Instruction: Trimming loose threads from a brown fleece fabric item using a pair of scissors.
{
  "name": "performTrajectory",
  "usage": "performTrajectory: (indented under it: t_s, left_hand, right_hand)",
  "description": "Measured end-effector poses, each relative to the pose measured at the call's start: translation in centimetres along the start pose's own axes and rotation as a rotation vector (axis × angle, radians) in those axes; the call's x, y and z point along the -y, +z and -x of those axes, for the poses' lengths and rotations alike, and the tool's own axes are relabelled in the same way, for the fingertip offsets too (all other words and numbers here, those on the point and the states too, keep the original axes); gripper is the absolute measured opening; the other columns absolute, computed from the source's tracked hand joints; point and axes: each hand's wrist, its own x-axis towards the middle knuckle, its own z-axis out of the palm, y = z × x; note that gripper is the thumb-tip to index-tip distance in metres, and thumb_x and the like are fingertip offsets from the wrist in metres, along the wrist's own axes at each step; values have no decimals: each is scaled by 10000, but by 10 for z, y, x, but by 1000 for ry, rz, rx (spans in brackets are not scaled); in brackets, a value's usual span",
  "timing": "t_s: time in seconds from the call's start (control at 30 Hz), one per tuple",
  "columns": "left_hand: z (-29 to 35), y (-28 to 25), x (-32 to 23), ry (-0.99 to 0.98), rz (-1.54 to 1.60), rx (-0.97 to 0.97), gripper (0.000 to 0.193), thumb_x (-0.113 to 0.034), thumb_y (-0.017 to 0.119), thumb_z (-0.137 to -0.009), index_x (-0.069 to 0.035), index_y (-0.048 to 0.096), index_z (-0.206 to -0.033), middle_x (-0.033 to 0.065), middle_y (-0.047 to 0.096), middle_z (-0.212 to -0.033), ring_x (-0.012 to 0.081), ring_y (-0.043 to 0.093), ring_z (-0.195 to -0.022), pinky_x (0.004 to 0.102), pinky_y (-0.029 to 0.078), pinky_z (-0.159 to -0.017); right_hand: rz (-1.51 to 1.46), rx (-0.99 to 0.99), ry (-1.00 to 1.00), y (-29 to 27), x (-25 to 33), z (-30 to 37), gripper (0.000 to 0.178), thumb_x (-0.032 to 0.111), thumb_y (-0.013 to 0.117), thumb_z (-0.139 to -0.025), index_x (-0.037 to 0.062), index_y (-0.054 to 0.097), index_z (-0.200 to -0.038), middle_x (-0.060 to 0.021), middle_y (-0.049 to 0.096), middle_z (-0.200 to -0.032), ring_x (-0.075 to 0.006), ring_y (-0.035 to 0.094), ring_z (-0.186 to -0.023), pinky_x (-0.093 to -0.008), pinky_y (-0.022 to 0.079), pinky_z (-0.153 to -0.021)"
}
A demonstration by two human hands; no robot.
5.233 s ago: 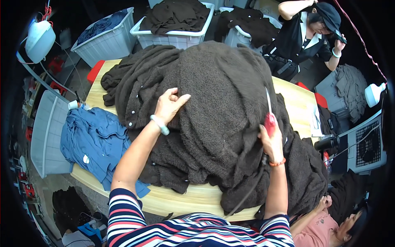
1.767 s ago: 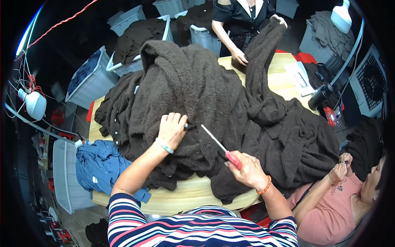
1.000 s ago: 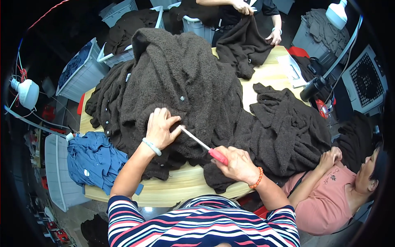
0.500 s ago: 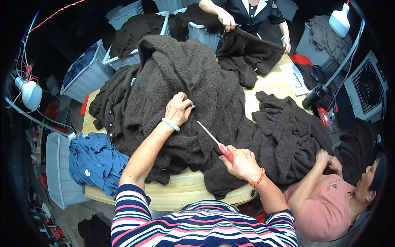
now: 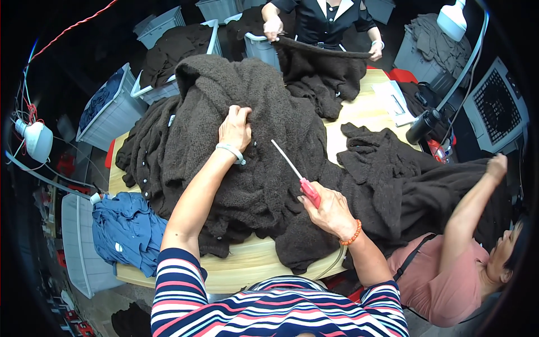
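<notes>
A big heap of dark brown knit garments (image 5: 193, 168) covers the middle of the wooden table. My left hand (image 5: 236, 130), with a pale bangle on its wrist, is on the upper part of the heap, its fingers bent into the cloth of a brown knit garment (image 5: 275, 106) and closed on it. A small button shows just beside that hand. My right hand (image 5: 331, 212) grips a pink-handled tool with a long thin metal shaft (image 5: 289, 160). Its shaft slants up and left over the heap, the tip a little apart from my left hand.
A blue garment (image 5: 126, 224) lies at the table's left end. Bins of clothes (image 5: 112, 106) stand behind. Across the table a person (image 5: 331, 22) holds up a dark garment; at right another person (image 5: 449, 275) in pink reaches outward. A black bottle (image 5: 424, 126) stands near the right edge.
My left hand has shifted slightly up the heap. The tool's tip has risen a bit. The person at right has swung an arm outward, stretching brown cloth; the person opposite has spread a garment wider.
</notes>
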Motion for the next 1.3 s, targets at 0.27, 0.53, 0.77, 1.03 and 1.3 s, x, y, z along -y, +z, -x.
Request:
performTrajectory:
  t_s: [0.27,0.53,0.77,1.03,1.3]
  left_hand:
    - [-2,10,18,203,28,92,338,31,620,-697,-64,610,-1021,112,599,-994,316,614,-911,380,511,-756]
    - [-12,25,-18,447,-465,303,164,-128,539,-835,-102,672,-927,78,569,-985,255,525,-995,386,396,-837]
    - [-20,36,1,157,103,266,56,-26,603,-763,-17,613,-817,168,630,-853,361,628,-848,422,508,-763]
    - [-8,11,35,-145,554,523,239,12,699,-781,-5,660,-1016,35,648,-858,89,611,-737,238,519,-704]
    - [81,-59,3,282,-165,353,418,-131,779,-708,-76,646,-1100,88,592,-1151,286,527,-1141,396,419,-956]
  right_hand:
    - [42,77,75,10,3,-14,223,285,626,-903,72,611,-969,-209,658,-749,-425,652,-774,-501,515,-714]
    - [-68,11,41,13,-13,-17,208,202,654,-892,63,629,-1044,-153,694,-888,-375,678,-857,-428,534,-759]
    - [-171,-18,64,18,-23,-17,186,153,650,-893,32,611,-1028,-167,685,-943,-383,671,-895,-418,530,-772]
    - [-107,185,90,11,-12,-4,189,182,652,-891,39,602,-1005,-203,671,-851,-404,661,-864,-434,519,-742]
    - [-49,302,-6,12,2,30,222,216,652,-886,89,579,-1053,-195,649,-738,-423,648,-736,-497,515,-660]
